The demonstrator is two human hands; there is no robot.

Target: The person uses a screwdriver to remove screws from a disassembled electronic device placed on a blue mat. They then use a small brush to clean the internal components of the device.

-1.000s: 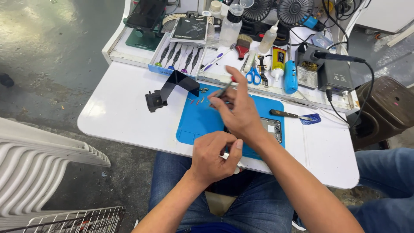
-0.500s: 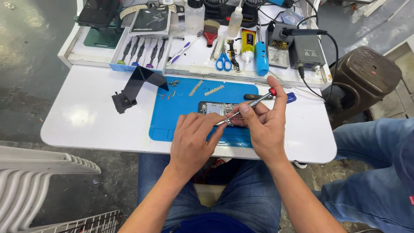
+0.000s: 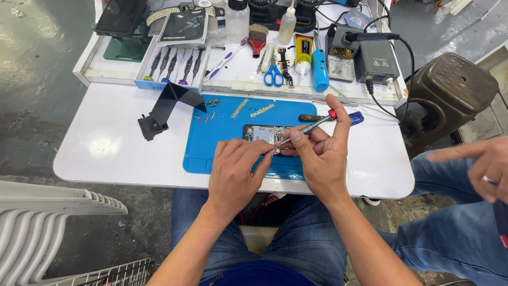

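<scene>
Your white desk (image 3: 106, 153) carries a blue work mat (image 3: 211, 143) at its middle, with a tray of precision screwdrivers (image 3: 172, 66), blue-handled scissors (image 3: 273, 77) and a soldering station (image 3: 377, 59) along the back edge. A folded black bracket (image 3: 166, 108) lies just left of the mat. On the mat sits an opened smartphone (image 3: 260, 133), its boards exposed. Your left hand (image 3: 235, 172) rests on the phone's near edge, fingers curled down to steady it. Your right hand (image 3: 320, 156) is closed around a slim red-capped screwdriver (image 3: 309, 127), its tip touching the phone. Another person's hand (image 3: 479, 167) points in from the right.
</scene>
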